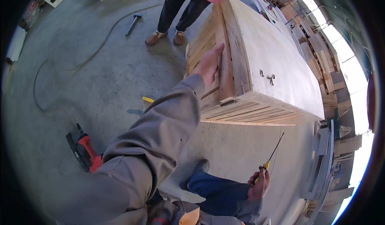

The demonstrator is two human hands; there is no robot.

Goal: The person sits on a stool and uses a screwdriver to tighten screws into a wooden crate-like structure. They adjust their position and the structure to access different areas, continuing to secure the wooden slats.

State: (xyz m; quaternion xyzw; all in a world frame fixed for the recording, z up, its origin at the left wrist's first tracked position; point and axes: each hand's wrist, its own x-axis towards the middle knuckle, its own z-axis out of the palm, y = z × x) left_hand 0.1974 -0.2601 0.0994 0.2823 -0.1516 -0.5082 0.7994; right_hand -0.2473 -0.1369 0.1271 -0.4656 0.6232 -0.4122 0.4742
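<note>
The left hand (pixel 208 64) lies flat and unclenched against the wooden crate (pixel 256 64). The right hand (pixel 259 185) grips a yellow-handled screwdriver (pixel 269 157).

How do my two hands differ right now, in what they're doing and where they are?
The left hand lies open and flat against the wooden crate, arm stretched out; the right hand is closed around the yellow handle of a screwdriver. The left hand is raised at the crate's slatted end; the right hand hangs low beside the leg, apart from the crate. Both are bare, with grey sleeves.
</note>
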